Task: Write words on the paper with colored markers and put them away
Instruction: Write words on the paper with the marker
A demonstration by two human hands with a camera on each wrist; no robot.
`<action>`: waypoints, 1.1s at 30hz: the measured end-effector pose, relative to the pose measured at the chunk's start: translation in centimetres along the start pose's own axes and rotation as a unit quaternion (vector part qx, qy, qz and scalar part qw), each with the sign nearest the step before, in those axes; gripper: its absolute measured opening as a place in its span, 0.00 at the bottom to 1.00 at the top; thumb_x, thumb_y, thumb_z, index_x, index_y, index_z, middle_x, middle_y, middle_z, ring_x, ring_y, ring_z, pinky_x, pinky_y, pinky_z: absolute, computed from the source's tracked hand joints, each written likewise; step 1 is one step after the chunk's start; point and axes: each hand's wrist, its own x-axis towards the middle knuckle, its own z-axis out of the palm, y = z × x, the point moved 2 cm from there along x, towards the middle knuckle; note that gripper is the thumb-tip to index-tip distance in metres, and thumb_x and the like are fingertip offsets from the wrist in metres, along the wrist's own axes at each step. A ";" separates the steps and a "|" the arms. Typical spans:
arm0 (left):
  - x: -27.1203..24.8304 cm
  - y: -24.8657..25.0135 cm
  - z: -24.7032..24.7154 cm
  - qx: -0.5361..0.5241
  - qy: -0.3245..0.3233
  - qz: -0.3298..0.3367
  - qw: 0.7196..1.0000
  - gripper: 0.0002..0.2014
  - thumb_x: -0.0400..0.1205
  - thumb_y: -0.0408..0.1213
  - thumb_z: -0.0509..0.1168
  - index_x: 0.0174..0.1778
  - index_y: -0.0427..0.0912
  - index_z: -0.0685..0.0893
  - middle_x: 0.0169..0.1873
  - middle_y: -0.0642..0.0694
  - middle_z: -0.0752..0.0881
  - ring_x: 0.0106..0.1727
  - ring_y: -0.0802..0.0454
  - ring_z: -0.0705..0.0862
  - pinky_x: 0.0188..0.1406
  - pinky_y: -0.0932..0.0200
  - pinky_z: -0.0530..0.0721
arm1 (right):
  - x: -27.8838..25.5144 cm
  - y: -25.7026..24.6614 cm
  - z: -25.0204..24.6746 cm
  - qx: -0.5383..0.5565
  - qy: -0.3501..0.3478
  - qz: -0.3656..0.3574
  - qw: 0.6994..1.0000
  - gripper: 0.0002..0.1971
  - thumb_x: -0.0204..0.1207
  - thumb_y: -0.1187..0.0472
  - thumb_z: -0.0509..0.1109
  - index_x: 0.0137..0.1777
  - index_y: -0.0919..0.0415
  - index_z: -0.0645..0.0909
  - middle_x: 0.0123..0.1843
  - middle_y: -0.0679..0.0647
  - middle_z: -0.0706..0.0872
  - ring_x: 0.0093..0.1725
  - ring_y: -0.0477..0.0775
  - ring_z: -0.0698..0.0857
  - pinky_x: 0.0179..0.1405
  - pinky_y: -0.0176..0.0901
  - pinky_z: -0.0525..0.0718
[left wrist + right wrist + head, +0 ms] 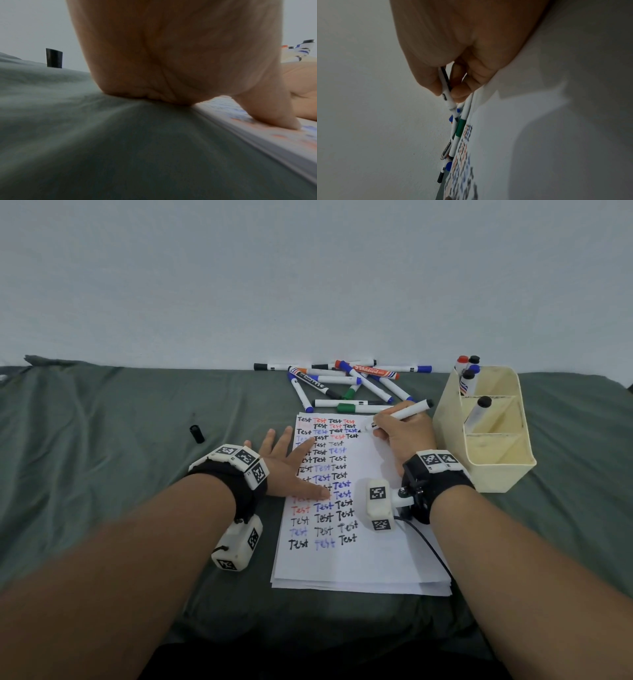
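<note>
A stack of white paper [370, 563] lies on the green cloth, covered with rows of "Test" in black, red and blue. My left hand [291, 455] lies flat with spread fingers on the sheet's left edge; the thumb [274, 115] presses the paper [257, 143]. My right hand [387, 428] grips an uncapped black marker [402, 413] in a writing hold, tip down at the end of the upper rows. In the right wrist view the fingers [458, 93] pinch the marker [447, 94] over the paper [513, 135]. A black cap [197, 434] lies on the cloth to the left.
A loose pile of markers [342, 381] lies beyond the paper by the wall, a green one [460, 127] nearest the sheet. A cream organizer [500, 479] with several markers standing in its far compartments is right of my right hand. The cap [54, 59] shows left of my palm.
</note>
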 end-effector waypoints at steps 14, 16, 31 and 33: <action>0.1 -0.1 -0.1 0.017 0.008 0.000 1.000 0.63 0.51 0.91 0.51 0.79 0.73 0.30 0.84 0.53 0.27 0.85 0.42 0.29 0.78 0.24 0.34 | -5.9 0.4 0.9 0.245 -0.090 0.067 0.963 0.03 0.70 0.62 0.85 0.38 0.55 0.93 0.35 0.55 0.89 0.31 0.51 0.83 0.29 0.37 0.82; 0.3 -0.2 0.0 0.013 0.014 0.003 1.000 0.64 0.50 0.92 0.50 0.79 0.74 0.30 0.84 0.54 0.27 0.85 0.42 0.29 0.77 0.25 0.35 | -6.2 0.5 0.7 0.289 -0.093 0.071 0.950 0.03 0.75 0.63 0.81 0.40 0.59 0.92 0.33 0.56 0.87 0.30 0.52 0.84 0.28 0.37 0.83; -3.9 -10.7 -2.8 -0.133 0.449 -0.043 0.883 0.13 0.77 0.40 0.75 0.57 0.44 0.90 0.58 0.36 0.82 0.62 0.37 0.79 0.66 0.49 0.73 | -6.7 0.2 0.3 0.281 -0.122 0.047 0.951 0.08 0.73 0.72 0.80 0.42 0.59 0.91 0.39 0.66 0.91 0.35 0.61 0.91 0.33 0.41 0.89; -4.6 -12.7 -2.9 -0.166 0.484 -0.069 0.856 0.12 0.76 0.35 0.76 0.56 0.42 0.91 0.58 0.35 0.81 0.61 0.38 0.79 0.64 0.52 0.72 | -6.6 0.2 0.3 0.281 -0.119 0.054 0.951 0.08 0.72 0.73 0.80 0.43 0.58 0.92 0.41 0.68 0.92 0.36 0.61 0.91 0.34 0.41 0.90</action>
